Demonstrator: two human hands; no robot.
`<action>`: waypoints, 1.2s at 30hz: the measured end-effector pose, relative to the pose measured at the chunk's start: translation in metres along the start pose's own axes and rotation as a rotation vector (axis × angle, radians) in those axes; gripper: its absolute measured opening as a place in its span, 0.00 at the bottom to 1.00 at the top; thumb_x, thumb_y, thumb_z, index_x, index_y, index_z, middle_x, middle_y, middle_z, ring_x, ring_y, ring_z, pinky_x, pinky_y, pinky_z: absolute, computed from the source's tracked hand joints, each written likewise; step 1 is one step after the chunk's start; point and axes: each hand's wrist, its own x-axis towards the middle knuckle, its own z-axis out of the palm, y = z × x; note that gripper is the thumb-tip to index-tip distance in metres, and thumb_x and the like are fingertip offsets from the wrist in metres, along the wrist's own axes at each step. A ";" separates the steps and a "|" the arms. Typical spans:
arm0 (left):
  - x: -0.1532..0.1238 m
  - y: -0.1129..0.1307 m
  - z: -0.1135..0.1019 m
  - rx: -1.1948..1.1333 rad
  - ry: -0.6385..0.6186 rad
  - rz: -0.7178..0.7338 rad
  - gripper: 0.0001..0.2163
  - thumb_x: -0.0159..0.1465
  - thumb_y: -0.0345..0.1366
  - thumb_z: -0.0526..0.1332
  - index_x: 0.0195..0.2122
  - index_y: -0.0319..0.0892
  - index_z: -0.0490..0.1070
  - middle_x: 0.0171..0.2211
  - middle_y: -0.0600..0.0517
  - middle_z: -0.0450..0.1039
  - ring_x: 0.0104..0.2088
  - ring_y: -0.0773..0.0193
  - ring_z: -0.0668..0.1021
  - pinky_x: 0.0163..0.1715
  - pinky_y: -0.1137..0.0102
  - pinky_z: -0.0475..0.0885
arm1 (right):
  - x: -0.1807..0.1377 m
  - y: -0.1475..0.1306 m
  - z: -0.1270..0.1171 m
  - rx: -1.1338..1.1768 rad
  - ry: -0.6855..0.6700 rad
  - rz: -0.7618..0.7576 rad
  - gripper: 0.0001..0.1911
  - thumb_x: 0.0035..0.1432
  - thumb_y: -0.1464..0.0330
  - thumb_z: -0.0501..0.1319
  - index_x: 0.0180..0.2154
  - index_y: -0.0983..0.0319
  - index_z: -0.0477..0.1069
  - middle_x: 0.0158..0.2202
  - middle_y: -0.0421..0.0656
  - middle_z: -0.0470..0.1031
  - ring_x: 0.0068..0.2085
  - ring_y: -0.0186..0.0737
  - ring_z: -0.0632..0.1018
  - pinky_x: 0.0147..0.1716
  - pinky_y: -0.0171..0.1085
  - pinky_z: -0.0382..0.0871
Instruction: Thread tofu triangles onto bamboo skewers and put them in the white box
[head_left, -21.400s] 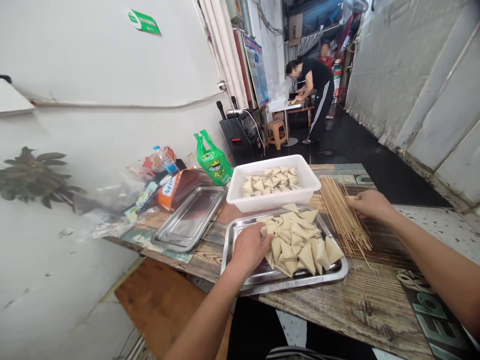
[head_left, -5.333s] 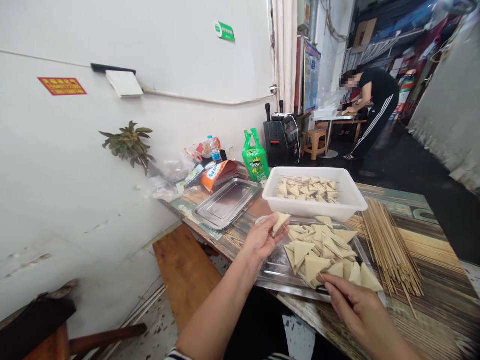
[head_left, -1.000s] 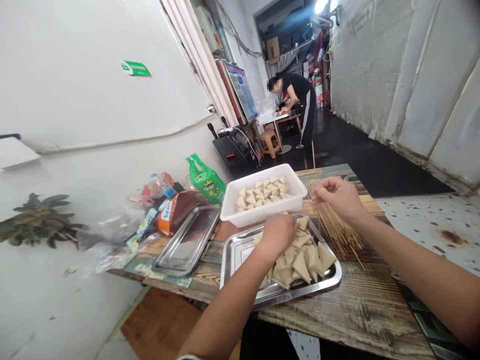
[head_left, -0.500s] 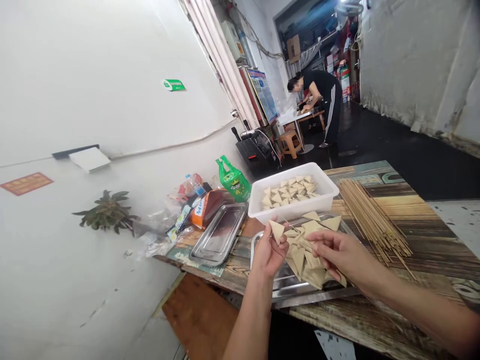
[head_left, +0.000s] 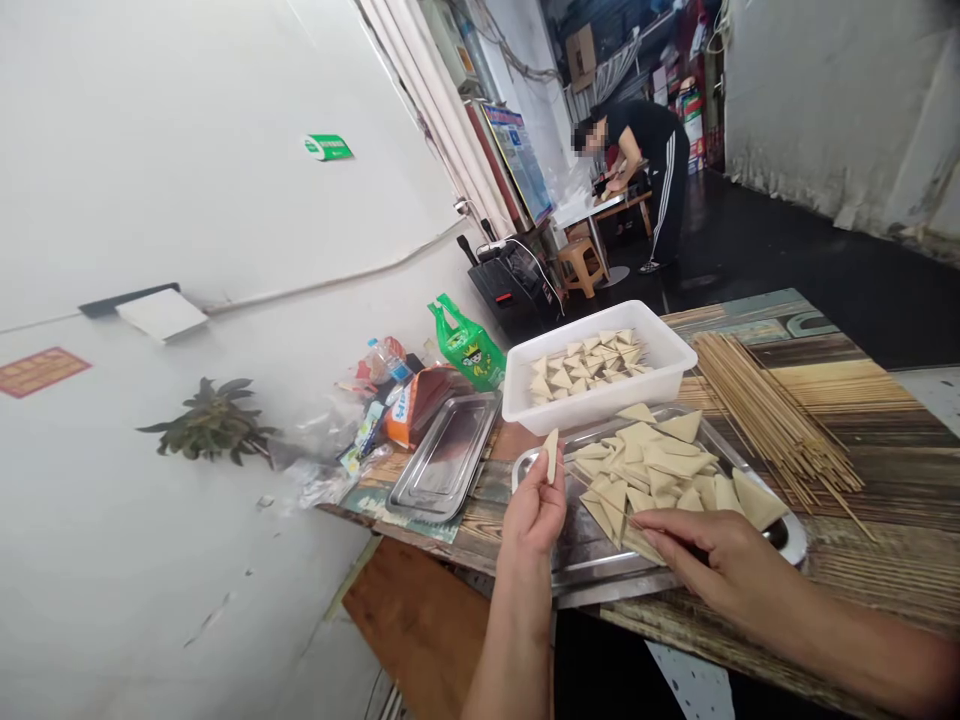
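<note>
My left hand (head_left: pixel 534 515) pinches a pale triangular tofu piece (head_left: pixel 552 456), turned nearly edge-on, above the left end of a metal tray (head_left: pixel 581 565). My right hand (head_left: pixel 709 552) has its thumb and fingers closed on a thin bamboo skewer (head_left: pixel 604 498). The skewer slants toward the left hand; whether its tip touches the held piece I cannot tell. Beneath and between the hands, a heap of similar tofu triangles (head_left: pixel 652 465) lies on the tray. Behind it stands a white plastic tub (head_left: pixel 660 390) containing rows of triangles, with thin stick ends showing.
Loose bamboo skewers (head_left: pixel 780 425) lie right of the tray. To the left are another metal tray (head_left: pixel 442 470), a green bag (head_left: pixel 471 350) and an orange package (head_left: pixel 420 405) near the wall. A person (head_left: pixel 652 170) bends over a far table.
The tofu piece in my left hand has turned from its broad face to nearly edge-on. My right hand has moved right and lower, bringing the skewer into clearer view. The camera view has shifted slightly.
</note>
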 end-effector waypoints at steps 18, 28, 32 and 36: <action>-0.027 0.004 0.007 0.116 0.078 -0.018 0.03 0.58 0.29 0.59 0.32 0.36 0.70 0.32 0.48 0.75 0.32 0.66 0.78 0.40 0.62 0.73 | 0.000 0.000 -0.001 -0.027 0.027 -0.027 0.15 0.58 0.67 0.52 0.41 0.56 0.75 0.32 0.40 0.79 0.34 0.41 0.79 0.34 0.37 0.72; -0.032 0.001 0.012 0.146 0.106 0.009 0.03 0.58 0.29 0.60 0.32 0.36 0.69 0.30 0.47 0.75 0.33 0.65 0.78 0.42 0.57 0.72 | 0.000 -0.001 -0.002 -0.035 0.026 -0.059 0.15 0.58 0.68 0.52 0.41 0.55 0.75 0.35 0.40 0.79 0.35 0.42 0.79 0.35 0.37 0.72; -0.032 0.000 0.012 0.157 0.090 0.004 0.02 0.57 0.29 0.60 0.31 0.36 0.69 0.30 0.46 0.76 0.32 0.64 0.78 0.42 0.57 0.72 | 0.001 0.000 -0.002 -0.041 0.025 -0.067 0.14 0.57 0.69 0.52 0.40 0.56 0.75 0.34 0.41 0.79 0.35 0.42 0.79 0.35 0.38 0.72; -0.034 0.001 0.013 0.152 0.076 0.002 0.02 0.57 0.29 0.60 0.31 0.36 0.70 0.29 0.47 0.76 0.31 0.65 0.78 0.42 0.56 0.72 | 0.000 0.000 -0.001 -0.027 0.027 -0.070 0.14 0.57 0.69 0.52 0.39 0.57 0.76 0.35 0.41 0.79 0.35 0.42 0.79 0.35 0.38 0.72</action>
